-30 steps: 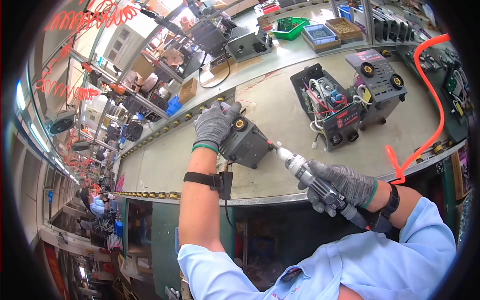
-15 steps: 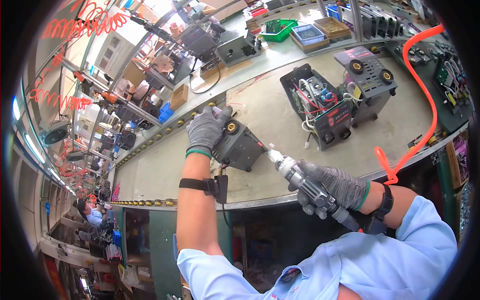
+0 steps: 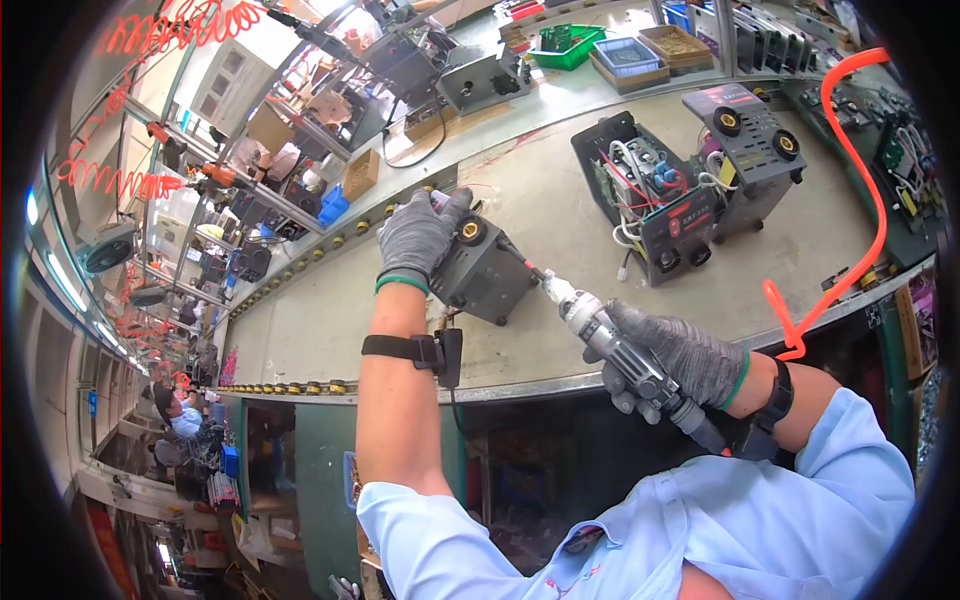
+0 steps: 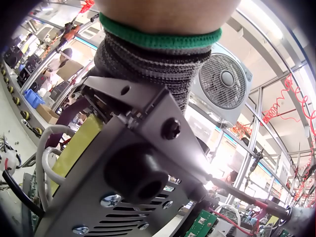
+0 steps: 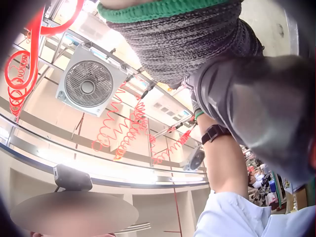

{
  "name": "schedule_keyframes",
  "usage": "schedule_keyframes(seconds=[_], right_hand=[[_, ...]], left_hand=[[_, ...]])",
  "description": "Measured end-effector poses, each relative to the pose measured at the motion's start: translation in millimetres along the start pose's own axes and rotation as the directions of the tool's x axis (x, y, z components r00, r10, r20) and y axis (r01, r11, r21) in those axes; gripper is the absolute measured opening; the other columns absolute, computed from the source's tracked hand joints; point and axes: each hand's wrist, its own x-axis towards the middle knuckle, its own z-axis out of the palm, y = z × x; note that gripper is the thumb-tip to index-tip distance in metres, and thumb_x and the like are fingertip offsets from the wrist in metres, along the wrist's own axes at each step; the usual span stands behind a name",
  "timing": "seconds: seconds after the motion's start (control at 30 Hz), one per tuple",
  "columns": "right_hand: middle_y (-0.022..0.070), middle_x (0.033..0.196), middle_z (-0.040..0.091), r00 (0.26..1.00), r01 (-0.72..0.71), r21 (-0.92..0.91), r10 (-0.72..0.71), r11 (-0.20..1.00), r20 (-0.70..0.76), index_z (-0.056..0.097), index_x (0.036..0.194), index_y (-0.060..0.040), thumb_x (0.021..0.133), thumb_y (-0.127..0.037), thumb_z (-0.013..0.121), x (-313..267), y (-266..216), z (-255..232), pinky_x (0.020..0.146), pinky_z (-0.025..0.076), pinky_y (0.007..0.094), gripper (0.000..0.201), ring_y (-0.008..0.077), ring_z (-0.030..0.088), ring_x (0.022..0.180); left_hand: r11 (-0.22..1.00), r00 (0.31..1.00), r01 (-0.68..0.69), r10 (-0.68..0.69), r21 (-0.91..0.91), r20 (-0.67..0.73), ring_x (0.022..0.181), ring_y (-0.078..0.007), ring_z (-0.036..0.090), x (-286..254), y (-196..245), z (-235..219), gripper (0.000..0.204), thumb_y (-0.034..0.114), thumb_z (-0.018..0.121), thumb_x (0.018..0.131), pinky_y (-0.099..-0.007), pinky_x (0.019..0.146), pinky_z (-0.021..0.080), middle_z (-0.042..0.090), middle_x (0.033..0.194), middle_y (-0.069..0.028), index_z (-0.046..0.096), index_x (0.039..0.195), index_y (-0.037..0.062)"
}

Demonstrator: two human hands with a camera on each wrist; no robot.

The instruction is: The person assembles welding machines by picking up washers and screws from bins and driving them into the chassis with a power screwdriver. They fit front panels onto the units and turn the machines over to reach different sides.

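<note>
In the head view a grey metal unit (image 3: 485,275) stands tilted on the bench, and the gloved left hand (image 3: 420,238) grips its upper left edge. The gloved right hand (image 3: 680,358) is wrapped round a power screwdriver (image 3: 610,340), whose long bit points at the unit's right side. In the left wrist view the bit (image 4: 237,191) reaches the corner of the dark casing (image 4: 113,163), where a bright light shines; screws and vent slots show on its face. The right wrist view shows the right glove (image 5: 182,49) close against the tool's dark body (image 5: 256,108).
An open unit with wires (image 3: 645,200) and another grey unit (image 3: 755,165) stand to the right on the bench. An orange hose (image 3: 860,160) hangs at the right. Behind are a green tray (image 3: 568,48), a blue tray (image 3: 628,57) and a roller rail (image 3: 300,271).
The head view has shifted slightly back and forth. Both hands keep their holds; the screwdriver's bit stays at the unit's right side.
</note>
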Motion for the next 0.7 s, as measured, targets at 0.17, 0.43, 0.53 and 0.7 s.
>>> schedule_keyframes(seconds=[0.17, 0.43, 0.53, 0.7], right_hand=[[0.0147, 0.078, 0.069, 1.0, 0.003, -0.004, -0.002, 1.0, 0.004, 0.058, 0.123, 0.0043, 0.101, -0.068, 0.051, 4.3, 1.4, -4.0, 0.044, 0.062, 0.0373, 0.076, 0.0279, 0.073, 0.065], [0.0146, 0.078, 0.07, 0.999, 0.011, -0.028, -0.012, 1.0, -0.048, 0.059, 0.118, 0.0009, 0.103, -0.066, 0.05, -0.8, -4.2, 4.4, 0.042, 0.061, 0.0342, 0.069, 0.026, 0.074, 0.062], [0.0164, 0.079, 0.071, 1.0, 0.002, 0.016, -0.002, 1.0, -0.031, 0.059, 0.119, 0.0014, 0.103, -0.066, 0.049, -1.0, -6.4, 4.3, 0.042, 0.062, 0.0355, 0.07, 0.0275, 0.074, 0.063], [0.0158, 0.074, 0.068, 0.997, 0.007, 0.024, -0.005, 1.0, -0.072, 0.058, 0.122, 0.0032, 0.102, -0.07, 0.045, 2.4, -4.1, 5.5, 0.041, 0.059, 0.0327, 0.076, 0.0271, 0.071, 0.059]], left_hand=[[1.0, 1.0, -0.013, 0.013, 0.02, 0.0, 0.113, -0.0383, 0.07, 0.8, 0.3, -0.9, 0.08, 0.08, 0.049, 0.093, -0.051, 0.103, 0.048, 0.075, 0.112, -0.0233, 0.069, 0.118, 0.0059], [0.999, 1.0, -0.016, 0.016, -0.03, 0.001, 0.115, -0.0379, 0.069, 3.2, -4.6, 2.2, 0.078, 0.077, 0.053, 0.091, -0.0504, 0.103, 0.048, 0.074, 0.114, -0.0236, 0.069, 0.12, 0.0068], [1.0, 1.0, -0.01, 0.01, -0.026, 0.006, 0.117, -0.037, 0.068, 3.4, -3.2, 0.9, 0.08, 0.078, 0.052, 0.091, -0.0505, 0.104, 0.048, 0.073, 0.117, -0.0238, 0.069, 0.121, 0.0066], [1.0, 1.0, -0.001, 0.001, -0.027, -0.021, 0.12, -0.0379, 0.067, 7.0, -7.4, 8.6, 0.085, 0.079, 0.052, 0.09, -0.0506, 0.105, 0.047, 0.071, 0.124, -0.0252, 0.068, 0.127, 0.0042]])
